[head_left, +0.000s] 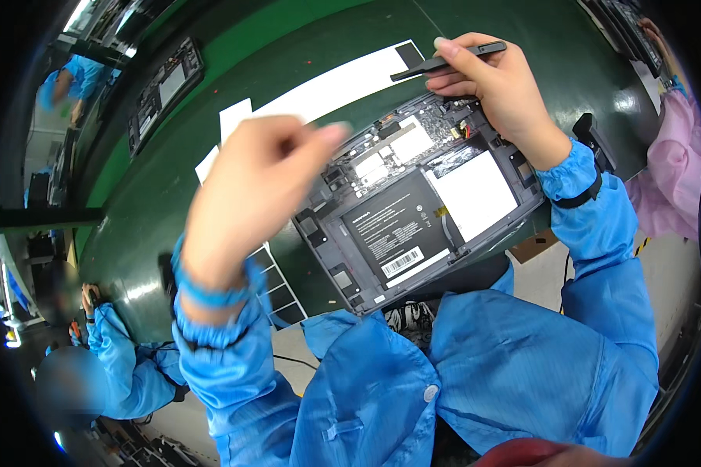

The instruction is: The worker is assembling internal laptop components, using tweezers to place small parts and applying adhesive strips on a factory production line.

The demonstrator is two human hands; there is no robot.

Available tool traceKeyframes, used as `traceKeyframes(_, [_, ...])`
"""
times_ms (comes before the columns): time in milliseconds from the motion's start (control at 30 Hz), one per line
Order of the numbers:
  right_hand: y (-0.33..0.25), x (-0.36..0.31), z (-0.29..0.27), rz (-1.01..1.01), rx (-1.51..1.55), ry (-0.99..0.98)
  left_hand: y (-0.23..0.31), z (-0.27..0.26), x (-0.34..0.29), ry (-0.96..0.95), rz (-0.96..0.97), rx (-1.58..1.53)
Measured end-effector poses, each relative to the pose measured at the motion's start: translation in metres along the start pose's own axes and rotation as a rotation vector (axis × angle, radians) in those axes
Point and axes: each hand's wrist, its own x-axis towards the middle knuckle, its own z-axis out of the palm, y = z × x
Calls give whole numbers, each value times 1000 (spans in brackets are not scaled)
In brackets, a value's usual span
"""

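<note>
My right hand grips black tweezers between thumb and fingers, above the far right edge of an opened laptop base. The tweezers' tip points left, over a white strip. My left hand, slightly blurred, hovers over the base's left side. Its fingers are curled in toward the thumb, and whatever they hold is hidden. Inside the base lie a black battery with a printed label, a white rectangular panel and a circuit board along the far side. Small coloured wires show at the board's right end.
White strips lie on the green table beyond the base. Another opened laptop base rests at the far left. A black stand-like object is beside my right wrist. Other people sit at left and right, one in a pink sleeve.
</note>
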Motion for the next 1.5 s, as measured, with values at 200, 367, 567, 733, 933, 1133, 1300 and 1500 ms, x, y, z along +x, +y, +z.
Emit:
traceKeyframes(200, [-2,4,-2,38,15,-14,-100,-5,-105,464,59,159])
traceKeyframes(367, [-14,0,7,91,-103,-54,-143,44,-129,384,26,403])
traceKeyframes(567, [-42,8,139,-8,-243,-349,-132,7,-101,502,94,320])
traceKeyframes(733, [26,40,223,-148,-362,-251,-166,14,-66,574,108,584])
traceKeyframes(933, [30,44,220,-45,-491,-298,-160,21,-63,560,110,659])
traceKeyframes(1133, [32,42,229,-11,-418,-271,-163,20,-63,578,110,622])
traceKeyframes(1300, [29,37,231,-119,-471,-257,-160,21,-62,587,117,620])
traceKeyframes(1500, [25,28,231,-259,-505,-298,-161,24,-61,586,97,628])
